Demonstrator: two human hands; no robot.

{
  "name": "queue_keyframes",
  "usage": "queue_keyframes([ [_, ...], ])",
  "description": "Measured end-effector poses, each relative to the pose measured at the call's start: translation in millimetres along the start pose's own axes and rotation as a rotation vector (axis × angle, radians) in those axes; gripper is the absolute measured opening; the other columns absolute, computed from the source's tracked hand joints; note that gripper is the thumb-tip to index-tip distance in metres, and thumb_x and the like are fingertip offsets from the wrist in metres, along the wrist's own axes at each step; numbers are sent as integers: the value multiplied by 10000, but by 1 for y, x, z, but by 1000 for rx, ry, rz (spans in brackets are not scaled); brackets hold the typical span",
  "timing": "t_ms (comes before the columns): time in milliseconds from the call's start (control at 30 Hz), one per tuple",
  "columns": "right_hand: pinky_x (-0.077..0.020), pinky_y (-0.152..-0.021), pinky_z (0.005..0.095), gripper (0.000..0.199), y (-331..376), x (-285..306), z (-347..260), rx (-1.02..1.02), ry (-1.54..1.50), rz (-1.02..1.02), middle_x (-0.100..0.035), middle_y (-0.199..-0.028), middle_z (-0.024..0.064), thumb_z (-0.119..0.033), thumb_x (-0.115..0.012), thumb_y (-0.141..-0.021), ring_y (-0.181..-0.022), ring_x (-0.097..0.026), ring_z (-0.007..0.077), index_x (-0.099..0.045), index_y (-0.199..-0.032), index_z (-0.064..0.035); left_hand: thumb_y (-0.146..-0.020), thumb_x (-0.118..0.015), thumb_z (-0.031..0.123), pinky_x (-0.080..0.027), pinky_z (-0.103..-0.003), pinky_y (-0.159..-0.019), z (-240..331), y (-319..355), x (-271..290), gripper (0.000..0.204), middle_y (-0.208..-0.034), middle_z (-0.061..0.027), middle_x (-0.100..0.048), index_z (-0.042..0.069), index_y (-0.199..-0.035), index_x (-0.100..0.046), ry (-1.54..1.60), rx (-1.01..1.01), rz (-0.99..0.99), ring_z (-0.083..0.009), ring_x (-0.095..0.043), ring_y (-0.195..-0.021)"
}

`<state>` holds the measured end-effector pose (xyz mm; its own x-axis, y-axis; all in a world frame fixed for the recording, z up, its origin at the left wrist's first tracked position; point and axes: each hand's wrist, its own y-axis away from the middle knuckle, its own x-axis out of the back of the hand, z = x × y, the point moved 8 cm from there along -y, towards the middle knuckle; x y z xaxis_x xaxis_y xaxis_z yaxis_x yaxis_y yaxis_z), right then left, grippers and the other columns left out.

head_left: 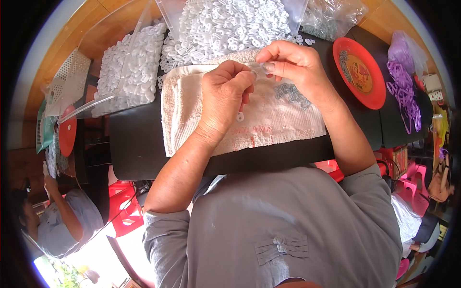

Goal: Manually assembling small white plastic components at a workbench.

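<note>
Above a beige towel (192, 110), my two hands meet with their fingertips close together. My left hand (224, 89) is closed, thumb against the curled fingers, on a small white plastic piece (254, 71) that shows at the thumb tip. Another white piece with a hole (240, 116) shows just below its fingers; whether it is held or lies on the towel I cannot tell. My right hand (297, 67) pinches thumb and forefinger together beside the left thumb; what is between them is too small to make out. A heap of small grey metal parts (293, 93) lies on the towel under my right wrist.
A clear bin (161, 12) of white plastic pieces stands at the back, with a second heap (129, 67) at left. On the right are a red round tray (340, 48) with metal parts and purple ribbon (403, 91). At far left a person (62, 216) sits.
</note>
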<state>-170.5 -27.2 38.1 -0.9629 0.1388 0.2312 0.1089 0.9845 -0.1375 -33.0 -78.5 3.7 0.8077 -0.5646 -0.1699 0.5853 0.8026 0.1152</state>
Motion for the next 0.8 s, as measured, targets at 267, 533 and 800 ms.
queue_keyframes([
  [267,-470,-643,203,130,0,-12,3,38,-66,-27,-639,-870,3,-60,-619,-878,-719,-567,64,-663,-992,-17,-837,-606,123,-374,-212,-404,0,1,-2,130,-634,-26,-579,-4,-831,-631,-30,-2,3,-64,-497,-484],
  [533,-469,-622,215,132,-2,-3,3,-34,-97,41,-635,-815,16,-102,-621,-891,-703,-584,86,-665,-974,-8,-877,-612,126,-376,-222,-407,-2,0,-1,130,-657,-36,-589,-2,-858,-622,110,-3,3,-75,-493,-483],
  [800,-453,-598,209,140,-2,3,5,-74,-115,58,-622,-776,5,-151,-636,-896,-681,-582,76,-663,-940,-21,-877,-611,114,-380,-222,-418,-3,-2,-1,123,-663,-39,-590,-8,-868,-618,139,1,-7,-79,-494,-487],
])
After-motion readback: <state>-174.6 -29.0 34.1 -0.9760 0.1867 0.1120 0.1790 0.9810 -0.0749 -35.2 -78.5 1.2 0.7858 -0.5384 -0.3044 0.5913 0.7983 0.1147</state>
